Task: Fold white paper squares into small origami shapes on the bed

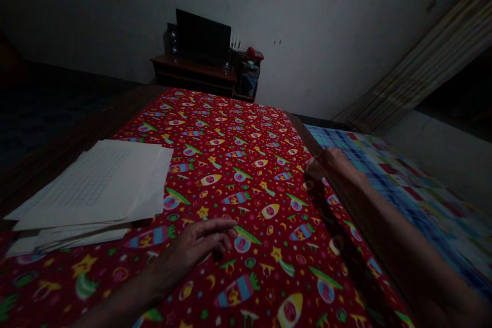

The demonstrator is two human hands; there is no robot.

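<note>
- Red cloth (246,154), patterned with rockets and stars, lies spread between dark wood edges; looks mostly flat.
- Right hand (326,160) is at the cloth's right border, by the wood edge (300,132). Fingers bent in, fist-like; dim, so can't tell if it pinches cloth or only presses.
- Left hand (207,241) is over the near middle of the cloth, fingers loosely curled, part open, nothing seen in it. Can't tell if it touches.
- Paper stack (115,179) sits on the cloth's left side, sheets uneven, left of the left hand and apart from it.
- Handling, my judgement: work the border with light, even tension along the wood; hard tugs would likely bunch the cloth and drag the papers.
- Left palm laid flat would probably steady the cloth better than curled fingers; best kept clear of the loose sheets.
</note>
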